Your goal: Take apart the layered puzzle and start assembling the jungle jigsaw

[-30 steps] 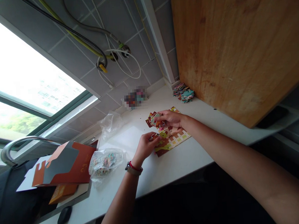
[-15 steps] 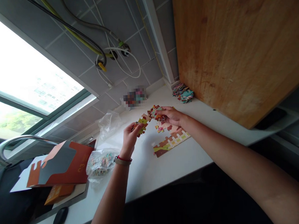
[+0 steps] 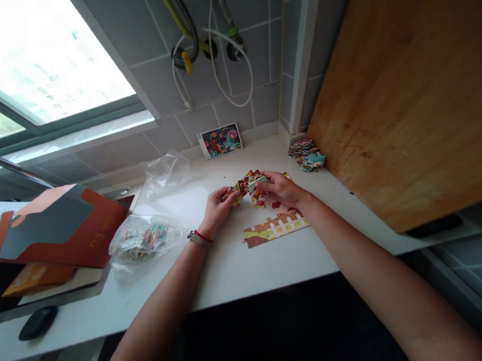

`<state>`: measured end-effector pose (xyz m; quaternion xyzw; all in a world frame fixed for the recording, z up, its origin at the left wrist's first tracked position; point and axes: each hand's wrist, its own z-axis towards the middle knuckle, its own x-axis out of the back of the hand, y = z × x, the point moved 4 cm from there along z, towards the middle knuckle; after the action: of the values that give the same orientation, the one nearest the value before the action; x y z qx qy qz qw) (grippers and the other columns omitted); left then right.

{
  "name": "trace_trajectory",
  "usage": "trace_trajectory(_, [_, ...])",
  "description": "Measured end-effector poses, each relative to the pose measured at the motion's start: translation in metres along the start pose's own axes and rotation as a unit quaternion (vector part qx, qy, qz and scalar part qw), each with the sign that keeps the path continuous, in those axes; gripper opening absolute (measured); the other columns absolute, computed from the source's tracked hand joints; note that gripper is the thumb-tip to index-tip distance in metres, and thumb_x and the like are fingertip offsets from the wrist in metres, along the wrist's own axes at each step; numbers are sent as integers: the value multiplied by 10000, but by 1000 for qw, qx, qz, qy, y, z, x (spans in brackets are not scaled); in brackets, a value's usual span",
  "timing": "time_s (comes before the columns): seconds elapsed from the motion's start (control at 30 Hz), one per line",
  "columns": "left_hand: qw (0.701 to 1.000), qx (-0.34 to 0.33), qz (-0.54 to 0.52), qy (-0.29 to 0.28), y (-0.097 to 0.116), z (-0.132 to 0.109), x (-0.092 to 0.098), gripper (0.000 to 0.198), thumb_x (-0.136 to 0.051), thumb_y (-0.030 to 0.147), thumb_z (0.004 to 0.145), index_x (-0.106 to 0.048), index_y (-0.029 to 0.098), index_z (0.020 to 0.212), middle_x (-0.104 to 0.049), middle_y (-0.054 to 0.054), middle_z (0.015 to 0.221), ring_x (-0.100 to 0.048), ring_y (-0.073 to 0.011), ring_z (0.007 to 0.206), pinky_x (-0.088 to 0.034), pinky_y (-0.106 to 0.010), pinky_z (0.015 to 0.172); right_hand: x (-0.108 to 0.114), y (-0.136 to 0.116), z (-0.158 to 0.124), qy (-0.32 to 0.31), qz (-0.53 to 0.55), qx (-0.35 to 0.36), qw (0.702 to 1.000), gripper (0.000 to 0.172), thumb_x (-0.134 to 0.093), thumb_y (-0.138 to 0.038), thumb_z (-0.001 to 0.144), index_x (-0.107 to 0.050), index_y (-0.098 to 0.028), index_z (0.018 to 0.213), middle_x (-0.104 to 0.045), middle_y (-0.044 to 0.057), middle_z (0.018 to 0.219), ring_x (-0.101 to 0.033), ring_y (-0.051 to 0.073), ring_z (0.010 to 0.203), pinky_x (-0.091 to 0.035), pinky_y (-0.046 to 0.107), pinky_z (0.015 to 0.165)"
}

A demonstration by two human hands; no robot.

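Note:
My left hand point(image 3: 219, 207) is closed on several jigsaw puzzle pieces point(image 3: 239, 192) in green and brown. My right hand point(image 3: 282, 189) pinches a thick stack of puzzle pieces point(image 3: 258, 183), pale green on top. The two handfuls meet or overlap over the white counter; whether they touch is hard to tell. Below them lies a joined strip of puzzle point(image 3: 274, 230) with a white fence on brown and green. More pieces, pink and brown, lie just above that strip, partly covered by my right hand and forearm.
A picture card point(image 3: 221, 141) leans against the tiled wall. Stacked pieces point(image 3: 308, 155) lie beside the wooden board point(image 3: 398, 102). On the left are a clear bag of pieces point(image 3: 145, 239), a crumpled plastic bag point(image 3: 166, 176), an orange-and-grey box point(image 3: 71, 227) and a black mouse-shaped object point(image 3: 38, 323).
Both hands have come closer together, so the left hand's pieces now sit against or under the right hand's stack. The head view has turned and levelled, shifting the surroundings.

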<state>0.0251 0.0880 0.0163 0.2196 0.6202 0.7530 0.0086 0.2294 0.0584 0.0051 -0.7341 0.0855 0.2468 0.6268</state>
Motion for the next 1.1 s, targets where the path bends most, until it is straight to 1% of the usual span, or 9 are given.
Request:
trace_trajectory(0.23, [999, -13, -25, -26, -4, -1, 1, 386, -730, 540, 813, -702, 156, 784, -598, 1, 660, -468, -128, 610, -358, -242, 573, -2, -1, -2, 18, -53, -6, 998, 570, -952, -417, 672, -686, -226, 1138, -756, 36, 1017, -714, 169, 785, -675, 331, 674])
trace_trajectory(0.37, [999, -29, -34, -14, -1, -2, 1, 378, -739, 527, 817, -699, 160, 733, -593, 5, 632, -465, -126, 595, -357, -237, 555, -3, 0, -3, 37, -86, -5, 996, 616, -941, -489, 665, -669, -253, 1165, -758, 30, 1022, -724, 170, 799, -659, 292, 645])
trace_trajectory(0.43, [998, -31, -46, -7, 1, -2, 1, 366, -742, 523, 816, -714, 163, 757, -591, 9, 622, -462, -121, 578, -352, -233, 542, -3, 0, -3, 51, -93, 5, 994, 642, -936, -509, 661, -660, -259, 1184, -755, 23, 1001, -720, 170, 793, -653, 286, 629])
trace_trajectory(0.57, [996, -6, -80, -29, 1, 1, 0, 354, -764, 510, 784, -750, 158, 815, -605, 7, 617, -457, -113, 538, -335, -228, 509, -3, -3, -4, 69, -84, 19, 994, 663, -940, -519, 643, -648, -260, 1180, -752, 13, 988, -693, 147, 752, -635, 262, 602])
trace_trajectory(0.73, [989, 3, -137, -49, -2, 4, 1, 355, -827, 464, 708, -785, 147, 863, -727, -44, 745, -594, -155, 621, -454, -253, 579, -3, -5, -5, 75, -91, 9, 993, 599, -930, -578, 622, -674, -245, 1049, -750, 18, 910, -692, 162, 733, -634, 271, 602])
trace_trajectory(0.8, [991, -6, -126, -38, -3, 4, 3, 331, -831, 433, 701, -794, 154, 878, -751, -48, 775, -624, -169, 654, -484, -268, 615, -3, -5, -5, 82, -93, 6, 992, 586, -929, -585, 621, -673, -247, 1025, -751, 14, 898, -702, 168, 733, -641, 282, 605])
trace_trajectory(0.97, [998, -24, -59, 3, -6, 5, 6, 257, -852, 370, 680, -794, 190, 855, -783, -45, 817, -668, -178, 708, -504, -257, 654, -6, -3, -4, 83, -102, -3, 991, 597, -933, -561, 629, -656, -263, 1066, -758, 3, 953, -712, 158, 710, -655, 294, 597])
trace_trajectory(1.03, [997, -18, -70, -2, -9, 5, 5, 270, -845, 375, 695, -792, 190, 885, -791, -55, 845, -685, -181, 714, -511, -255, 652, -6, -2, -4, 83, -101, -1, 991, 609, -932, -559, 632, -652, -263, 1084, -761, 6, 971, -716, 154, 715, -651, 280, 594])
trace_trajectory(1.1, [996, -10, -86, -27, -12, 7, 4, 273, -825, 374, 720, -790, 182, 912, -786, -61, 836, -682, -179, 692, -505, -253, 624, -4, -1, -3, 87, -96, 2, 991, 621, -933, -550, 636, -646, -261, 1104, -763, 6, 984, -716, 151, 716, -646, 270, 587])
